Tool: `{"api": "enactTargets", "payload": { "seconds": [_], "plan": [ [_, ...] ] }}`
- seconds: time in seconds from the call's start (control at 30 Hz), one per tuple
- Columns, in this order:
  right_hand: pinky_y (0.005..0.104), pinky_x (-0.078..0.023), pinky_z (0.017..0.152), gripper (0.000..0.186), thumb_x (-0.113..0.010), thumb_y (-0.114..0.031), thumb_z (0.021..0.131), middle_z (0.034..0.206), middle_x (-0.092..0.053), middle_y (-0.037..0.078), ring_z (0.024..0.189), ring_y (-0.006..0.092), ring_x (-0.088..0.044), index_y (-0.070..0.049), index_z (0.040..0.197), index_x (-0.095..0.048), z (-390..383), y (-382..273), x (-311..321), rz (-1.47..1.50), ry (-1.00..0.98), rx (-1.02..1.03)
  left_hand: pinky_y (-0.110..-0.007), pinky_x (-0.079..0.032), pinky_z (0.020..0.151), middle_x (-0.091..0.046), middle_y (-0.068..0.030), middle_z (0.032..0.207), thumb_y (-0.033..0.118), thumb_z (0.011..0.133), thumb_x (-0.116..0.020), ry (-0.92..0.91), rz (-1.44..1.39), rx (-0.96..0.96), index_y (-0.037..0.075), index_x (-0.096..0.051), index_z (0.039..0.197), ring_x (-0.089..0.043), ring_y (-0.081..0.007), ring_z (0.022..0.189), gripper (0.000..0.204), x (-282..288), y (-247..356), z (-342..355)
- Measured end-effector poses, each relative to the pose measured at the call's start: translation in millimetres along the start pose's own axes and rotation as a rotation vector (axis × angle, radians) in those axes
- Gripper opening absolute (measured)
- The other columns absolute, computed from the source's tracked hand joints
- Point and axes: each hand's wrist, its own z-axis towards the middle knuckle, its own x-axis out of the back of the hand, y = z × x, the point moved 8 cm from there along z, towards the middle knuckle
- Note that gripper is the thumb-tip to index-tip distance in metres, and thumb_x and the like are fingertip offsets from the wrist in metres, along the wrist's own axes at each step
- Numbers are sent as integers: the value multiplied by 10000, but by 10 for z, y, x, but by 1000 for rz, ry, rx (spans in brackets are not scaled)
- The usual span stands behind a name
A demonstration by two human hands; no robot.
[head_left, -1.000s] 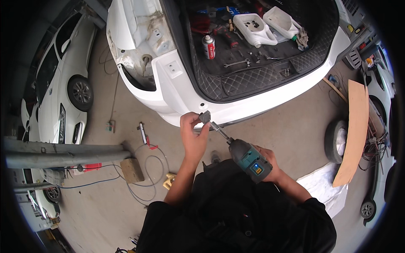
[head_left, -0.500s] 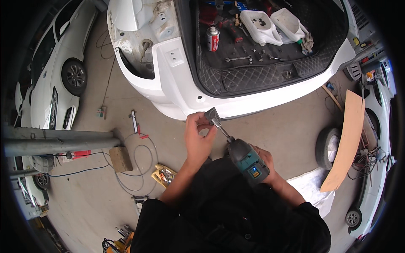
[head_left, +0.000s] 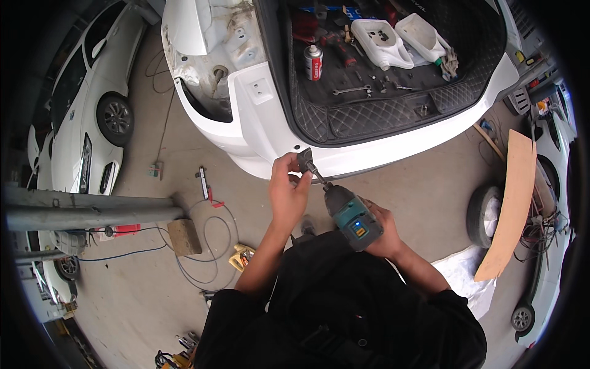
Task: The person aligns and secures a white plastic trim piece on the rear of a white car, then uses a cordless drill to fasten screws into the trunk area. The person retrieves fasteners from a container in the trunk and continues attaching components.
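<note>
My right hand (head_left: 383, 230) is wrapped round the handle of a teal and black cordless impact driver (head_left: 348, 213), which has a small blue light at its back end. A metal socket extension points from its nose up and to the left. At that tip sits a small dark bracket-like piece (head_left: 305, 160), pinched between the thumb and fingers of my left hand (head_left: 289, 187). Both hands are in front of the white rear bumper (head_left: 344, 158) of a car. Part of the driver's grip is hidden by my hand and body.
In the open trunk are a spray can (head_left: 313, 63), a wrench (head_left: 352, 90) and cut-open white jugs (head_left: 384, 46). A grey post (head_left: 98, 206), a wooden block (head_left: 184, 237) and looped hose (head_left: 215, 227) are on the left. A tyre (head_left: 483, 215) and cardboard sheet (head_left: 509, 209) stand right.
The driver and the dark piece have shifted slightly up and left, with both hands still on them. The whole view has moved a little, and a shoe now shows below my hands.
</note>
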Motion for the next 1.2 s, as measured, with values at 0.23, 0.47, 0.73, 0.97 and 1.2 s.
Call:
{"api": "enactTargets", "payload": {
  "seconds": [0.23, 0.47, 0.73, 0.97, 1.2],
  "plan": [
    [365, -543, 750, 637, -757, -156, 663, 1037, -645, 202, 865, 341, -670, 35, 1227, -531, 212, -69, 35, -36, 49, 64, -258, -473, 606, -591, -78, 955, -56, 791, -650, 35, -189, 46, 29, -508, 1154, -584, -151, 768, 399, 8, -93, 141],
    [382, -534, 821, 623, -777, -166, 673, 1102, -634, 210, 955, 341, -656, 33, 1212, -538, 235, 70, -108, 98, -33, -158, -250, -480, 689, -574, -66, 946, -65, 801, -642, 38, -276, 56, 7, -486, 1163, -575, -131, 806, 400, -35, -284, 225],
    [384, -539, 794, 595, -793, -178, 672, 1064, -640, 208, 921, 367, -653, 36, 1173, -554, 495, -188, 58, 132, -60, -158, -248, -484, 763, -537, -57, 973, -82, 818, -629, 21, -368, 78, -21, -478, 1165, -542, -115, 843, 383, 5, -355, 345],
    [400, -537, 774, 622, -785, -171, 675, 1050, -645, 214, 901, 377, -652, 44, 1203, -534, 512, -250, 96, -15, 88, -13, -233, -479, 748, -532, -54, 974, -94, 827, -594, -21, -317, 90, -21, -477, 1199, -540, -108, 852, 397, -68, -276, 424],
    [400, -537, 774, 680, -773, -179, 660, 1058, -640, 209, 918, 377, -643, 37, 1246, -503, 559, -203, 48, -88, 57, 25, -243, -463, 800, -521, -58, 1011, -108, 834, -557, -11, -476, 116, -2, -456, 1232, -521, -113, 914, 424, -75, -302, 428]
  ]
}}
